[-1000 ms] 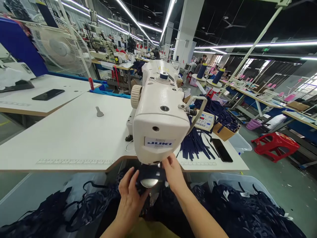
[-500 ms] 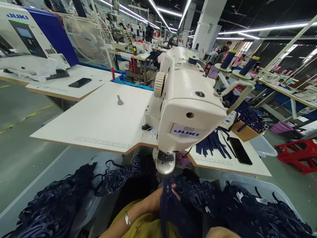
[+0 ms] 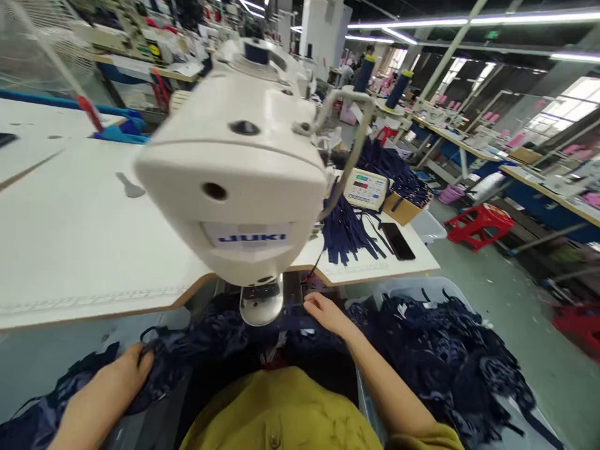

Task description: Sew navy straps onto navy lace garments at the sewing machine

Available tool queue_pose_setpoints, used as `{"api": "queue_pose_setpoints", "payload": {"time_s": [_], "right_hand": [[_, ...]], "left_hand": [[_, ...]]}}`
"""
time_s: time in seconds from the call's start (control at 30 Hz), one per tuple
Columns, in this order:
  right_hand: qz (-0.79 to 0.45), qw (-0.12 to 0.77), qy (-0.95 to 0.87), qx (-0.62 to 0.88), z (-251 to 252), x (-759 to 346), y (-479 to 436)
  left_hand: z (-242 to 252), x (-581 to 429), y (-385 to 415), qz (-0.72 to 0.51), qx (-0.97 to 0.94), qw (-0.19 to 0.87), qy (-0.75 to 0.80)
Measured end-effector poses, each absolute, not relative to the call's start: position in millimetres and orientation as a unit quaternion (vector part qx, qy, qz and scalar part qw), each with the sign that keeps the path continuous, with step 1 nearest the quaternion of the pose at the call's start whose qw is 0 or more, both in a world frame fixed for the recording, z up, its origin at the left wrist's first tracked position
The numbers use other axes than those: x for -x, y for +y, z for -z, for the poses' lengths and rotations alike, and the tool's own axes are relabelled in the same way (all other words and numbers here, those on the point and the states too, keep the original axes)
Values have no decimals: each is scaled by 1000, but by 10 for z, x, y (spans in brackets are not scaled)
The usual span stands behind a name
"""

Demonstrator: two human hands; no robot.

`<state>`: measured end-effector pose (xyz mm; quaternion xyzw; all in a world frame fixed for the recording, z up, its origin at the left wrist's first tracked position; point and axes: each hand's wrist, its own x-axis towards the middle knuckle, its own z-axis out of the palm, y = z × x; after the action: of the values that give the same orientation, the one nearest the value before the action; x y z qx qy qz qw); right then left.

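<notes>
The left hand was curled against dark-blue cloth left of the sewing machine; the right hand had its fingertips bunched near the metal plate. Whether either gripped cloth, I couldn't tell. Beyond, the desk carried a phone.

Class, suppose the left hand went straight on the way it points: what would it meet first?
The left hand would probably meet the dark blue cloth just ahead; exact depth is hard to judge.
</notes>
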<state>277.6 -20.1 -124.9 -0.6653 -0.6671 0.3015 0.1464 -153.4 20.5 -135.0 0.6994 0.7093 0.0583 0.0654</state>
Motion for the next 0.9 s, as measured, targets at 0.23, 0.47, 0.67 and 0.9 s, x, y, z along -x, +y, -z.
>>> {"api": "queue_pose_setpoints", "payload": {"time_s": [0.23, 0.47, 0.67, 0.9], "right_hand": [[-260, 82, -700, 659, 1887, -2954, -486], [-256, 157, -735, 608, 1421, -2945, -644], [-290, 178, -772, 537, 648, -3131, -812], [-255, 153, -758, 581, 377, -3156, -739]], "left_hand": [[1897, 624, 18, -133, -727, 255, 623], [1624, -461, -305, -160, -604, 624, 468], [1361, -665, -254, -276, -407, 715, 497], [899, -216, -202, -368, -339, 704, 504]]}}
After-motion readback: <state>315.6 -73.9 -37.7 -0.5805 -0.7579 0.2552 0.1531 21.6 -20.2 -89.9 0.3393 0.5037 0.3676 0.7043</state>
